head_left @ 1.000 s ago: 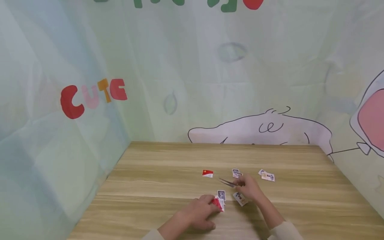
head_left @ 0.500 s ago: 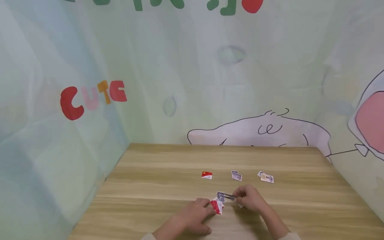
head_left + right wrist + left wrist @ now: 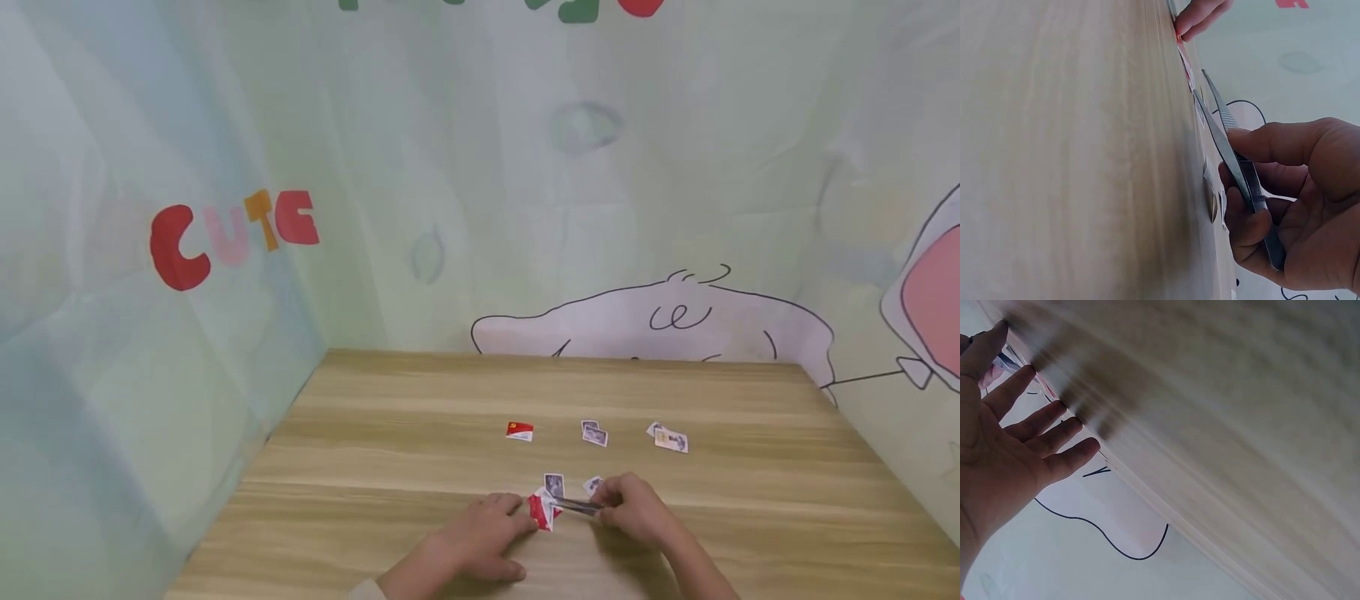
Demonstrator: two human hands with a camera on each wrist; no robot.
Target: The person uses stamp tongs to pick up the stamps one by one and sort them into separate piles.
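My right hand (image 3: 633, 510) pinches a pair of metal tweezers (image 3: 1235, 162) between thumb and fingers. Their tips, a little apart in the right wrist view, point left at a small pile of red-and-white stamps (image 3: 537, 511); whether they touch it I cannot tell. My left hand (image 3: 483, 535) rests on the table left of that pile, fingers extended, a fingertip at the red edge. In the left wrist view, the spread left hand (image 3: 1016, 434) holds nothing. A grey-purple stamp (image 3: 553, 485) lies just behind the pile. Another pale stamp (image 3: 592, 484) is partly hidden by my right hand.
Farther back on the wooden table (image 3: 390, 467) lie a red-and-white stamp (image 3: 519, 431), two overlapping grey-purple stamps (image 3: 595, 434), and a pale stamp (image 3: 672, 440) overlapping another at the right. A printed cloth (image 3: 450, 167) stands behind the table.
My right hand has come nearer with the tweezers, whose tips swept from behind the pile, over the grey-purple stamp, to the red-and-white pile. The left hand has barely moved.
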